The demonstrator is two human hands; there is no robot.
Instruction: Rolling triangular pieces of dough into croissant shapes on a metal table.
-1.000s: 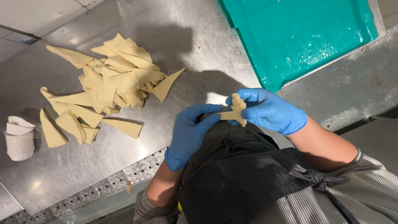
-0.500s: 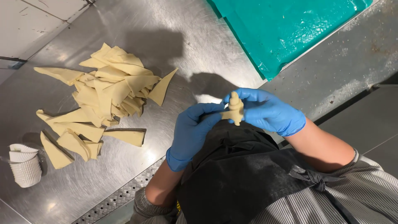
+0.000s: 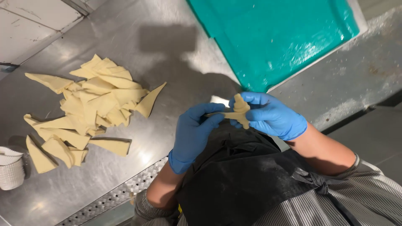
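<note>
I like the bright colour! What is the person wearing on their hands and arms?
Both the left hand and the right hand wear smooth blue disposable gloves ending at the wrists. The forearms are bare, with grey pinstriped sleeves pushed up near the elbows.

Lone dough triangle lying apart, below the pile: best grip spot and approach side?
Probably the wide end of the lone dough triangle, on its right, coming from the bare steel table. That end is broadest and clear of the pile; the thin tip points left, toward other pieces.
</note>
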